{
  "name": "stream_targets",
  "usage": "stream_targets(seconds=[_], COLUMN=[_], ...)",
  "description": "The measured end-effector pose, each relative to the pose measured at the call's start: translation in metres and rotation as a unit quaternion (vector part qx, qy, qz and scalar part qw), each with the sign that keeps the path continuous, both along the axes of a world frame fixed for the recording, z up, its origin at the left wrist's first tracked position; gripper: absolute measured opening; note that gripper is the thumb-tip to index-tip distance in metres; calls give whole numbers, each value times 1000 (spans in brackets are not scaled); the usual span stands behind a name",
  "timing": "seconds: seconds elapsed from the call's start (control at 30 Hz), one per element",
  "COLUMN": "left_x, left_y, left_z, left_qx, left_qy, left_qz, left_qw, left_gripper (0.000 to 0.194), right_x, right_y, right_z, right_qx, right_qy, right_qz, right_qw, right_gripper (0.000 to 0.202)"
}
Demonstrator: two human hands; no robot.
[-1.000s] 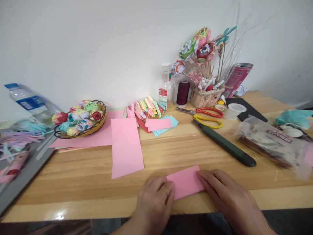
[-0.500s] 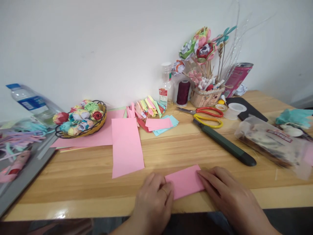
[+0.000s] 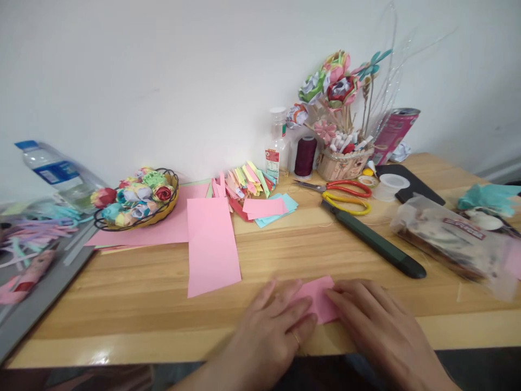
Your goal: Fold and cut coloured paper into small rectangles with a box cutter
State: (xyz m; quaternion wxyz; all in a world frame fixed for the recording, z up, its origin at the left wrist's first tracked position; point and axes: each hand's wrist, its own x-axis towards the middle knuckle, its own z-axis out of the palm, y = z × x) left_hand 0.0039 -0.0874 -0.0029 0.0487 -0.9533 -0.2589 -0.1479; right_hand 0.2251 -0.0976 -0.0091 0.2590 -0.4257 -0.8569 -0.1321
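Observation:
A folded piece of pink paper [image 3: 319,298] lies near the table's front edge between my two hands. My left hand [image 3: 273,328] rests across its left part with the fingers outstretched and slightly spread, a ring on one of them. At the paper's right end, my right hand [image 3: 376,320] has its thumb and fingertips together on the edge, gripping it. Behind my left hand lies a larger flat pink sheet [image 3: 214,250]. The paper's left end is covered by my left fingers.
Scissors [image 3: 342,195] and a dark green-handled cutter [image 3: 374,239] lie on the right. A plastic packet [image 3: 443,233] sits beyond them. A basket of paper flowers [image 3: 163,209] stands back left, beside a grey board [image 3: 52,293]. A thread spool [image 3: 305,157] stands by the wall.
My left hand has slid right over the folded pink paper, and its curled fingers have stretched out flat. My right hand has stayed at the right end.

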Motion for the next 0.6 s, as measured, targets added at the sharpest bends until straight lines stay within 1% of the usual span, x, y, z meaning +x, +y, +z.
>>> stream_targets(seconds=[0.07,0.13,0.23,0.3,0.4,0.5,0.6], left_x=[0,1,2,4,6,8,6], left_y=[-1,-2,-2,2,15,37,55], left_z=[1,0,-1,-1,2,5,7], left_qx=[10,28,44,47,57,73,100], left_qy=[21,26,34,54,95,140,157], left_qz=[-3,0,2,7,17,31,46], left_qw=[1000,999,998,997,994,987,981], left_gripper=[32,31,30,31,32,35,37], right_x=[-2,-1,2,3,3,-2,-8], right_y=[-5,-10,-13,-9,9,36,59], right_z=[4,9,13,14,14,13,13], right_qx=[0,3,9,11,11,7,8], right_qy=[7,-7,-54,-81,-110,-143,-166], right_qz=[63,99,111,112,105,116,113], right_qw=[998,995,992,990,988,983,980], right_gripper=[38,39,40,41,41,37,36])
